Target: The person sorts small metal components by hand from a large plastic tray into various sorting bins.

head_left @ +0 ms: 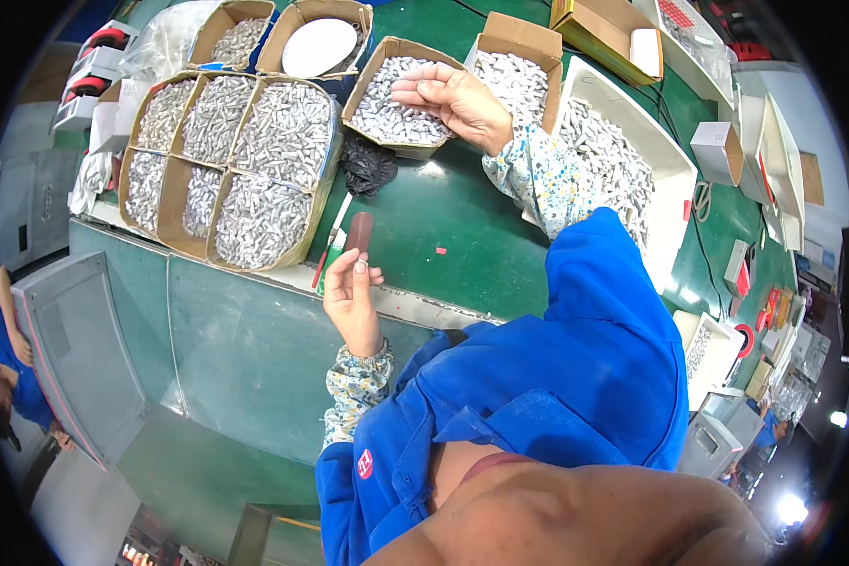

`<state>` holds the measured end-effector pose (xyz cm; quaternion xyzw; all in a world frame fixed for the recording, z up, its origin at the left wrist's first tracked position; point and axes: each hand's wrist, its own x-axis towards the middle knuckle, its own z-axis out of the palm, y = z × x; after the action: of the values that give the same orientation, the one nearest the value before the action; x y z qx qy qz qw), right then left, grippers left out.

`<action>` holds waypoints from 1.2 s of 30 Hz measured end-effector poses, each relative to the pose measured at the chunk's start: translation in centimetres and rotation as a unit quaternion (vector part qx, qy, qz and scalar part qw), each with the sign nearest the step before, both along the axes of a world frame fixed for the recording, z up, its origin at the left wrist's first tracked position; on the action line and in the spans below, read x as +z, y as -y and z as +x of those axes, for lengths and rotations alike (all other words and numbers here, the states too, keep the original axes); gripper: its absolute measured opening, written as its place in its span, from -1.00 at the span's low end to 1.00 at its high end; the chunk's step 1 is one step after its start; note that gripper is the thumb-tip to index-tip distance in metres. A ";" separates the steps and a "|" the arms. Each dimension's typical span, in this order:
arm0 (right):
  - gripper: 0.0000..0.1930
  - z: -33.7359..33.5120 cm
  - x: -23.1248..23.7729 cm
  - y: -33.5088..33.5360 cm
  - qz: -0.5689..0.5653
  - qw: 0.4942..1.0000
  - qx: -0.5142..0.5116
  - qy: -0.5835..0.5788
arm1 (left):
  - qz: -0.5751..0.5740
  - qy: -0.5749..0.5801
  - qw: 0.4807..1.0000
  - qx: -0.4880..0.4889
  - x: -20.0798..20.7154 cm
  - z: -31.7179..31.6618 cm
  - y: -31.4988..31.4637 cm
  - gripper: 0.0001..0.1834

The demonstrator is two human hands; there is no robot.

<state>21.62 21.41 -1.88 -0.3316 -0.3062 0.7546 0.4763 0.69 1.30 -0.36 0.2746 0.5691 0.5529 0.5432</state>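
My left hand [352, 304] is raised at the bench's front edge. Its thumb and fingers pinch the lower end of a reddish-brown tube-like piece [359, 232], which stands up from the fingertips. Beyond it, my right hand [464, 106] reaches over a cardboard box [406, 147] of small grey metal pieces [379, 108]. The right fingers are stretched out and slightly curved, with the thumb alongside, and nothing shows in them. Whether those fingers touch the pieces is hard to tell.
At left stands a divided carton [168, 209] of similar pieces. A white bin [665, 179] and another carton [547, 42] flank my right arm. Near the left hand lie a black plastic bag [368, 168] and a knife-like tool [335, 222]. Another person [24, 368] is at far left.
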 end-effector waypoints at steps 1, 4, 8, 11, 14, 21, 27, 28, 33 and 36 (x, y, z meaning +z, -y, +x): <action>-0.75 0.0 0.1 0.1 0.000 1.000 0.000 0.000 | 0.000 0.000 1.000 -0.001 0.0 0.0 0.0 -0.80; -0.75 -0.1 1.1 0.1 0.028 0.998 -0.027 0.050 | 0.001 0.001 1.000 0.001 0.0 0.0 0.0 -0.80; -0.77 0.7 1.8 0.0 0.097 0.982 -0.055 0.153 | 0.000 0.005 1.000 -0.001 -0.1 -0.1 0.0 -0.80; -0.77 1.3 1.6 0.0 0.137 0.967 -0.053 0.208 | 0.003 0.008 1.000 -0.003 -0.3 0.0 0.0 -0.80; -0.79 1.9 1.2 0.1 0.177 0.945 -0.043 0.273 | 0.001 0.013 1.000 0.000 -0.2 0.1 0.0 -0.80; -0.84 2.3 2.2 1.0 0.394 0.731 0.009 0.558 | 0.023 0.008 0.999 -0.046 -0.6 -0.2 0.2 -0.77; -0.86 1.9 2.3 0.7 0.432 0.618 0.005 0.656 | 0.005 0.021 1.000 -0.019 -0.3 0.1 0.2 -0.77; -0.86 1.5 2.1 0.7 0.452 0.616 0.005 0.645 | 0.002 0.026 1.000 -0.017 -0.3 0.2 0.2 -0.77; -0.88 -1.2 1.0 0.3 0.466 0.586 0.025 0.662 | -0.004 0.028 0.999 -0.015 -0.2 0.4 0.2 -0.78; -0.92 -1.4 0.4 0.0 0.456 0.603 0.043 0.653 | -0.006 0.026 1.000 -0.014 -0.2 0.3 0.2 -0.78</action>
<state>20.23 21.41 -1.48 -0.4622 -0.8541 0.1190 0.2065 1.02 1.08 -0.54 0.2647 0.5540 0.5489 0.5673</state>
